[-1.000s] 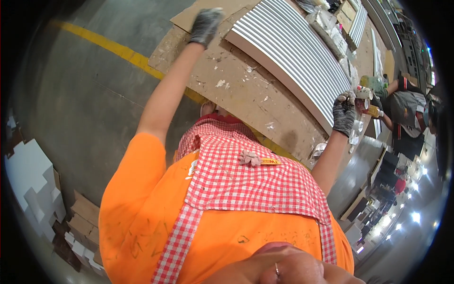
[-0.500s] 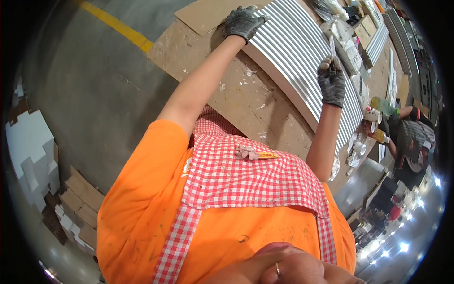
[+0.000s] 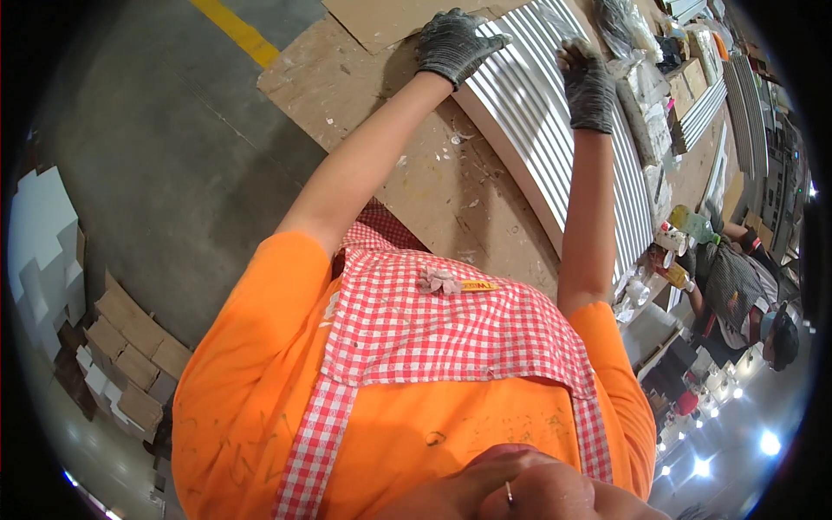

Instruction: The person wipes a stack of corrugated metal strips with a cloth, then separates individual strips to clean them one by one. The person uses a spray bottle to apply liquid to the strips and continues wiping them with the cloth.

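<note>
Left hand and right hand apart, grips unclear | left by white strips, perhaps steadying ends; right over them | strips abreast on table, seemingly for alignment

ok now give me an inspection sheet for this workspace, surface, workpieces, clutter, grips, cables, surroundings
Surface: brown tabletop, marked with pale specks and stains; a loose brown sheet lies at its far-left corner.
Workpieces: pale, shiny strips lying side by side.
Clutter: plastic-wrapped bundle and clear plastic beyond the strips; greenish bottle and yellow bottle to the right.
Grips: left grip, gloved, at the strips' far-left end; right grip, gloved, over the strips, contact unclear.
Cables: nothing seen.
Surroundings: grey floor with yellow line, cardboard at left, co-worker at right.
</note>
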### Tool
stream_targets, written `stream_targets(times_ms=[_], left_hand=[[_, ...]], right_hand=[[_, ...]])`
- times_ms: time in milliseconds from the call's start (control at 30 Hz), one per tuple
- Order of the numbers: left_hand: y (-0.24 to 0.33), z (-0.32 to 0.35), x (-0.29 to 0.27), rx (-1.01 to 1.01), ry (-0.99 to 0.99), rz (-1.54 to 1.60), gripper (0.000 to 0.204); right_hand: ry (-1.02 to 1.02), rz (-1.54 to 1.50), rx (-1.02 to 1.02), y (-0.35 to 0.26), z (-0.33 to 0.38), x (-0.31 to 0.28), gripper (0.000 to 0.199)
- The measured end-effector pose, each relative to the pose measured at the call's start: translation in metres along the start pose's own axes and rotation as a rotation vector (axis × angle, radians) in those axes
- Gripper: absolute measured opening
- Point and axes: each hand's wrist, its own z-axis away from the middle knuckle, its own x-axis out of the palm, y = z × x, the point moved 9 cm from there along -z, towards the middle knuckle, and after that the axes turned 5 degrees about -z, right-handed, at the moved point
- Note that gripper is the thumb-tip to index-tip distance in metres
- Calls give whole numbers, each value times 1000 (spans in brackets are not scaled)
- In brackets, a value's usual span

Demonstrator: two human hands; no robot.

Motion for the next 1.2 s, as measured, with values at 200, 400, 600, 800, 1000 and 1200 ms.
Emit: stream_targets(times_ms=[200, 400, 600, 800, 1000, 1200], left_hand=[[-10, 7, 3, 63, 144, 88, 66], [-5, 6, 5, 31, 84, 69, 62], [-8, 4, 6, 32, 72, 66, 60], [-7, 5, 1, 14, 88, 81, 58], [-7, 6, -3, 25, 105, 96, 55], [-6, 5, -2, 61, 132, 113, 52]], right_hand=[[26, 304, -84, 18, -1, 21, 15], [76, 467, -251, 18, 9, 24, 15], [67, 543, -281, 18, 12, 33, 15], [87, 505, -282, 21, 10, 27, 15], [101, 502, -255, 21, 9, 25, 15], [120, 588, -277, 21, 12, 31, 15]])
